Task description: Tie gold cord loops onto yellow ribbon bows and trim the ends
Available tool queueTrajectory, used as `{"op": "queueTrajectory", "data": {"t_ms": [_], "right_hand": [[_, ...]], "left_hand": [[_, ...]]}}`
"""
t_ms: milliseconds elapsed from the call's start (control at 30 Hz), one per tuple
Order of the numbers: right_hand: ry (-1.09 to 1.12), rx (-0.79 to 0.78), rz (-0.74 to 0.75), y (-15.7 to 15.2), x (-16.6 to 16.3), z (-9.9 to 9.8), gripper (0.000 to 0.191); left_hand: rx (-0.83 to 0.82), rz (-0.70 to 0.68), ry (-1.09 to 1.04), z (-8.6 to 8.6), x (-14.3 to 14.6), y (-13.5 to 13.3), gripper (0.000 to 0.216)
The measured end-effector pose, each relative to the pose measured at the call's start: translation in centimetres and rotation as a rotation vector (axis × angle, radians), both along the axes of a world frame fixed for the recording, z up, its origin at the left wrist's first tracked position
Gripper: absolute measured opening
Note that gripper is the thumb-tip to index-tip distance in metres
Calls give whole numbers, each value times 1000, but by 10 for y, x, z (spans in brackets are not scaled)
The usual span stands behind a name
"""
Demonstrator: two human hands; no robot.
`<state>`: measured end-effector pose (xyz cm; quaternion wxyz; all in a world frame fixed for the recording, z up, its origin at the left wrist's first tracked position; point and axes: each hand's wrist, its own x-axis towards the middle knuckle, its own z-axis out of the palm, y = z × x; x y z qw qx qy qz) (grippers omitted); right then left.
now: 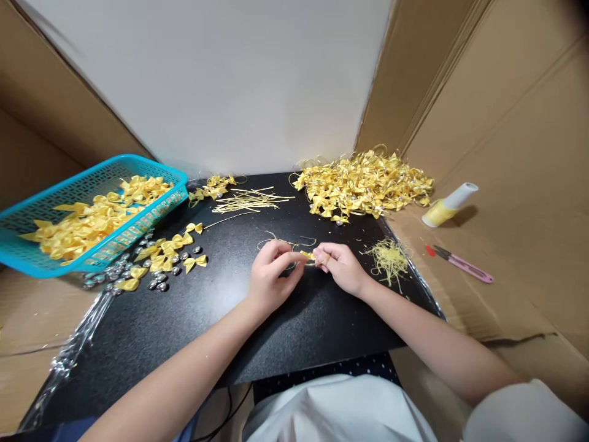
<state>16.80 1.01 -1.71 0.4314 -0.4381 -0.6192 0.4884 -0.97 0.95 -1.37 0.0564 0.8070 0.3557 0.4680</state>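
Observation:
Just above the middle of the black table, a small yellow ribbon bow (pixel 310 256) is between my two hands, partly hidden by fingers. My right hand (pixel 343 267) is closed in a pinch on it. My left hand (pixel 276 273) is closed too, thumb and forefinger meeting beside the bow, seemingly on its thin gold cord (pixel 306 238). Loops of that cord curl out behind the left fingers. To the left lie loose yellow bows (pixel 168 245) and several silver bells (pixel 161 282).
At left stands a turquoise basket (pixel 55 202) of bows. Cut gold cords (pixel 251 200) lie at the back, beside a large pile of corded bows (pixel 363 184). On the right are cord scraps (pixel 390 261), a pink-handled thread snipper (pixel 464 265) and a white tube (pixel 453 202). Cardboard walls surround the table.

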Motion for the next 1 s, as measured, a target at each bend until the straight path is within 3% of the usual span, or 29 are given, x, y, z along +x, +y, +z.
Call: {"op": "queueTrajectory", "data": {"t_ms": [233, 633, 867, 1000], "right_hand": [[24, -13, 8, 1, -1, -3, 33], [-11, 22, 20, -1, -2, -4, 40], [-175, 276, -85, -5, -2, 0, 35], [-298, 425, -58, -7, 1, 0, 28]], "left_hand": [[-138, -34, -23, 2, 1, 0, 2], [-42, 0, 56, 1, -2, 0, 6], [-90, 37, 8, 1, -1, -2, 10], [-43, 41, 30, -3, -2, -2, 7]]}}
